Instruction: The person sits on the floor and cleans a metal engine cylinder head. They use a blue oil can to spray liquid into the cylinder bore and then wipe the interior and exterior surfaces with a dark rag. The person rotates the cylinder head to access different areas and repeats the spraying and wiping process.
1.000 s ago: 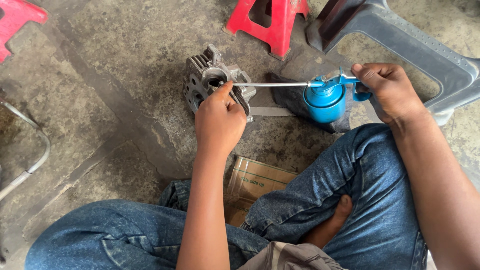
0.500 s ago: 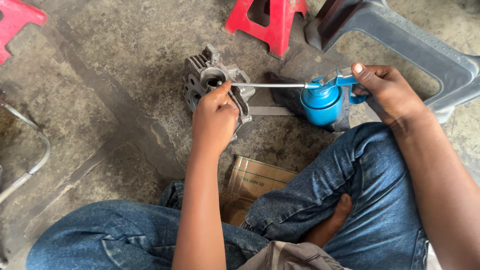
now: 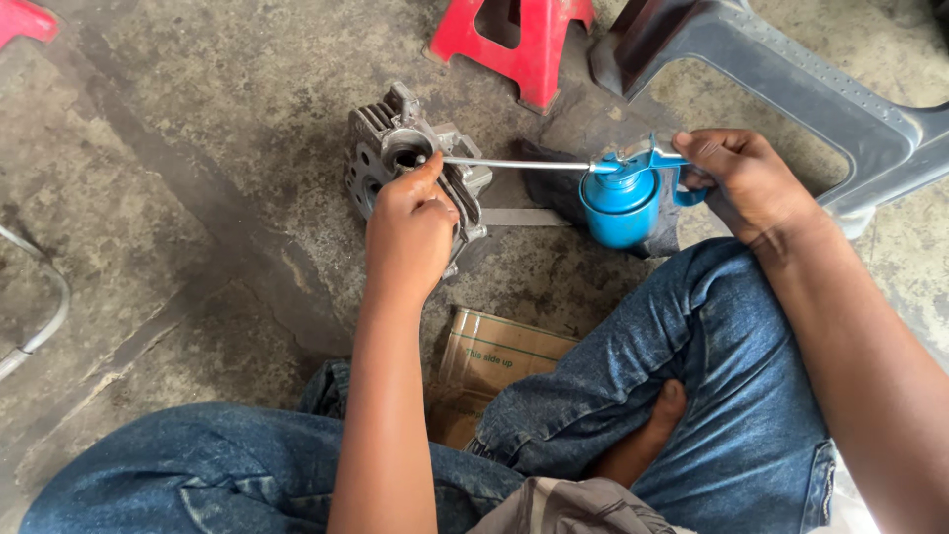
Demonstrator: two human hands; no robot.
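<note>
We're gripping the blue oil can (image 3: 620, 203) in our right hand (image 3: 746, 183), its spout reaching the cylinder head (image 3: 395, 148) that our left hand (image 3: 410, 232) is clutching; can's contents aren't visible.

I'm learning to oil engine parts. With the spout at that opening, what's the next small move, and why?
Probably squeeze the lever of the blue oil can with the right hand: its thin spout tip already sits at the round bore of the grey engine part, which the left hand steadies.
</note>
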